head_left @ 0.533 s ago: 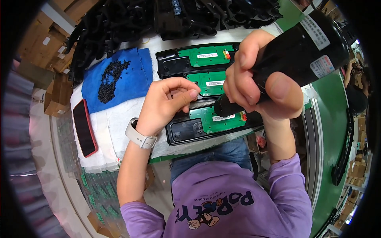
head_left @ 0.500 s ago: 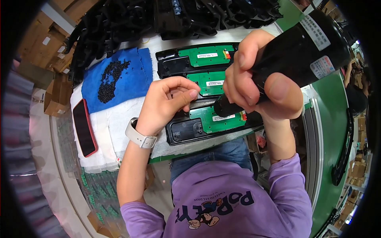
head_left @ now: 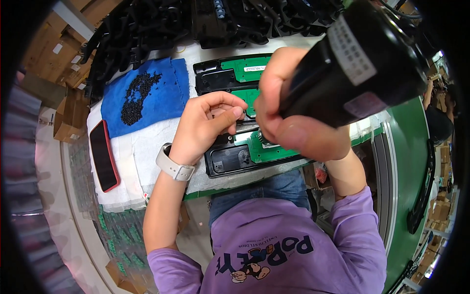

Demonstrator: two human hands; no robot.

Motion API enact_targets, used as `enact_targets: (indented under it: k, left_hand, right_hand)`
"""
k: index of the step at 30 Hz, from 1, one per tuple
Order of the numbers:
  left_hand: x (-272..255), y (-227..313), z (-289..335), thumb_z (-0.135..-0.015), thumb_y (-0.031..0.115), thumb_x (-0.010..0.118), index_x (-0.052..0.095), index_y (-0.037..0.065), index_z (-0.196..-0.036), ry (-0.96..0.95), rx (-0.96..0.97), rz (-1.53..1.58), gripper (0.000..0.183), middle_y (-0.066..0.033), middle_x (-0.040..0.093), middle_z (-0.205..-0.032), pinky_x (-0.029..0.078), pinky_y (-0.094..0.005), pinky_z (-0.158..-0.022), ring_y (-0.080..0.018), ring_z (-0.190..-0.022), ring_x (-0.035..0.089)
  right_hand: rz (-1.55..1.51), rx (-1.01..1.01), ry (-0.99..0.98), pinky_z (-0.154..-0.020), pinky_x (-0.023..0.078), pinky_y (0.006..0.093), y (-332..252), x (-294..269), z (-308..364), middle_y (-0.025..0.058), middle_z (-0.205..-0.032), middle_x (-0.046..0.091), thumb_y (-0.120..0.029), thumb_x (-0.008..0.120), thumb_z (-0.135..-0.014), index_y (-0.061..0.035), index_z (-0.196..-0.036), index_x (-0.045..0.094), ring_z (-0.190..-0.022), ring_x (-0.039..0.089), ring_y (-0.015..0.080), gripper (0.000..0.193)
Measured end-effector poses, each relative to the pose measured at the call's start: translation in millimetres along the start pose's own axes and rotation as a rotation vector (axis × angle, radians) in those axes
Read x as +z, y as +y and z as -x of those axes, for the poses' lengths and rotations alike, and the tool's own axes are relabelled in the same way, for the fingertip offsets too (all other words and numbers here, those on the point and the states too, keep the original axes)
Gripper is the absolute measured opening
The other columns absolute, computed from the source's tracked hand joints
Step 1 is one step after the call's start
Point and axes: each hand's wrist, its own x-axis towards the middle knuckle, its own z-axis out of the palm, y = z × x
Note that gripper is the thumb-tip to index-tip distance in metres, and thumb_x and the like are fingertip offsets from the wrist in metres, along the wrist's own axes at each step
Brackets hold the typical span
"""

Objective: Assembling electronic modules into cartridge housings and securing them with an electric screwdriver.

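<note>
My right hand (head_left: 298,120) is wrapped around a thick black electric screwdriver (head_left: 350,59), held tilted over the panels; its tip is hidden behind the hand. Below it lies the nearest of several black plastic panels (head_left: 230,160), carrying a green circuit board (head_left: 274,153). My left hand (head_left: 208,122) hovers over this panel's upper left part, thumb and fingertips drawn together; whatever they hold is too small to make out. Farther back are a middle green board (head_left: 241,96) and a far one (head_left: 245,73). Small black screws (head_left: 133,105) are heaped on a blue cloth (head_left: 169,90) to the left.
A phone with a red case (head_left: 104,157) lies at the table's left edge. Black plastic frames (head_left: 230,24) are piled along the back. To the right stands a green surface (head_left: 409,142) with a long black part on it. Cardboard boxes (head_left: 68,117) stand at the far left.
My right hand and the electric screwdriver have shifted left, closer to my left hand, and the screwdriver's tip is now covered. My left hand has barely moved.
</note>
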Motion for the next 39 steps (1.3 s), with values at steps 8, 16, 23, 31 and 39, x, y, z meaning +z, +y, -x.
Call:
enact_targets:
  k: [8, 16, 23, 31, 39]
  left_hand:
    - [2, -7, -3, -0.086, 0.01, 0.056, 0.06, -0.001, -0.094, 0.056, 0.084, 0.003, 0.014, -0.0039, 0.06, -0.076, 0.04, -0.0158, -0.051, -0.0046, -0.056, 0.051]
    - [1, 0, 2, -0.082, 0.007, 0.059, 0.06, -0.001, -0.095, 0.115, -0.048, 0.093, 0.015, -0.0044, 0.062, -0.076, 0.032, -0.0154, -0.046, -0.0029, -0.052, 0.044]
    - [1, 10, 3, -0.08, 0.004, 0.062, 0.064, -0.002, -0.09, 0.033, -0.057, 0.054, 0.012, -0.0064, 0.065, -0.077, 0.033, -0.0154, -0.043, -0.0021, -0.049, 0.044]
    - [0, 7, 3, -0.077, 0.003, 0.065, 0.064, -0.001, -0.089, 0.034, -0.056, 0.02, 0.013, -0.0061, 0.065, -0.077, 0.032, -0.0146, -0.042, -0.0014, -0.051, 0.047]
    - [1, 9, 4, -0.076, 0.0, 0.066, 0.062, -0.002, -0.093, 0.086, -0.021, 0.094, 0.018, -0.0043, 0.064, -0.075, 0.034, -0.0133, -0.043, -0.0005, -0.054, 0.049]
  right_hand:
    - [0.059, -0.045, 0.012, -0.043, 0.037, 0.0186, 2, 4, -5, 0.0022, -0.056, 0.049, -0.011, 0.066, -0.063, 0.001, -0.073, 0.049, -0.047, 0.046, 0.0078, 0.023]
    - [-0.187, -0.075, -0.158, -0.042, 0.036, 0.0256, 3, -33, -10, 0.0, -0.057, 0.046, -0.035, 0.06, -0.08, 0.0004, -0.098, 0.044, -0.041, 0.042, 0.0104, 0.043]
    - [-0.507, -0.321, -0.002, -0.058, 0.036, 0.0283, -11, -47, -14, -0.0021, -0.06, 0.042, -0.037, 0.051, -0.083, -0.0034, -0.097, 0.047, -0.049, 0.041, 0.0094, 0.037]
    - [-0.523, -0.327, 0.023, -0.058, 0.036, 0.0293, -3, -45, -12, -0.0013, -0.061, 0.042, -0.038, 0.049, -0.083, -0.0032, -0.099, 0.048, -0.049, 0.041, 0.0106, 0.038]
    - [-0.492, -0.279, 0.113, -0.059, 0.036, 0.0305, -5, -32, -18, -0.0005, -0.061, 0.043, -0.035, 0.046, -0.085, -0.0026, -0.098, 0.05, -0.05, 0.04, 0.0108, 0.035]
